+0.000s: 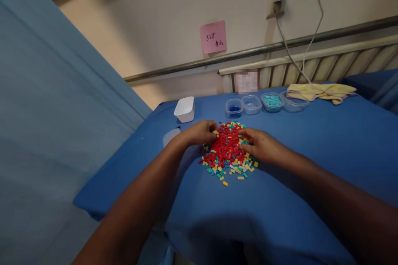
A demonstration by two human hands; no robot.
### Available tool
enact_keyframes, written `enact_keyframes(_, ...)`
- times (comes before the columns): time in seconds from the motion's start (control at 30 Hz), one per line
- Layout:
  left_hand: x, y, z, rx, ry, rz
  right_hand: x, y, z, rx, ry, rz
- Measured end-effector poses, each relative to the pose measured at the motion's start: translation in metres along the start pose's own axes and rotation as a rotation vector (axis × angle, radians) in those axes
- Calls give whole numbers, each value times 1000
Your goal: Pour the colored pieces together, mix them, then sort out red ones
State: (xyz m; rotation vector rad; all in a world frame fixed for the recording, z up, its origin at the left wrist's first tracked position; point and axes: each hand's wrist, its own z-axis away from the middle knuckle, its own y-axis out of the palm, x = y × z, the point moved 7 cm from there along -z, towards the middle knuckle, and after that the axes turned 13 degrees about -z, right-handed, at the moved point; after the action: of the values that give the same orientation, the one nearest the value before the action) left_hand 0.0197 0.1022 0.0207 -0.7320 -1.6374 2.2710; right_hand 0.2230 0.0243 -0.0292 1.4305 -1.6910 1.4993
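A heap of small toy building bricks (225,147), red in the middle with yellow, cream, teal and green ones around, lies on the blue-covered table. At the heap's left side is my left hand (203,132), its fingers curled together with a pale yellow toy brick (215,133) at the tips. On the opposite side my right hand (259,144) reaches in with thumb and fingers apart, touching the bricks' edge. What lies under its fingertips is partly hidden.
Behind the heap stand clear tubs: one with dark blue bricks (234,109), one with light blue bricks (273,102), and two more beside them. A white container (185,109), a translucent lid or tray (170,136) and a yellow cloth (320,92) lie around. A cable (287,49) hangs behind.
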Motion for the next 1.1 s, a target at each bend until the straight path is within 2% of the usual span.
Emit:
enact_keyframes(0.1, -21, 0, 3, -22, 88, 147, 6, 6, -4, -16, -23, -193)
enact_keyframes(0.17, -24, 0, 5, -69, 74, 185, 4, 2, -3, -51, -40, -289)
enact_keyframes(0.3, -20, 4, 9, -314, 47, 68, -21, -14, 0, -170, 6, -344)
enact_keyframes(0.37, -25, 18, 10, -350, 78, -19, -30, -18, 2, -208, 17, -318)
enact_keyframes(0.4, -29, 28, 10, -323, 97, -69, -29, -18, 2, -213, -6, -280)
enact_keyframes(0.5, -36, 56, 11, -210, 116, -220, -8, -9, 4, -124, -195, -85)
enact_keyframes(0.57, -31, 62, 14, -191, 78, -295, 12, 3, 8, -13, -355, 29)
enact_keyframes(0.63, -18, 60, 16, -193, 6, -341, 28, 13, 11, 86, -451, 113)
enact_keyframes(0.77, 6, 51, 18, -199, -132, -371, 39, 24, 13, 191, -469, 208)
enact_keyframes(0.87, -5, 50, 20, -207, -98, -339, 37, 21, 14, 207, -454, 180)
enact_keyframes(0.93, -27, 55, 23, -199, 5, -293, 26, 4, 9, 87, -354, 80)
enact_keyframes(1.0, -51, 63, 27, -180, 124, -261, -3, -33, 1, -215, -99, -131)
enact_keyframes(1.07, -72, 71, 32, -159, 241, -252, -50, -71, 4, -618, 290, -441)
enact_keyframes(1.1, -79, 75, 34, -155, 296, -253, -64, -83, 4, -717, 382, -485)
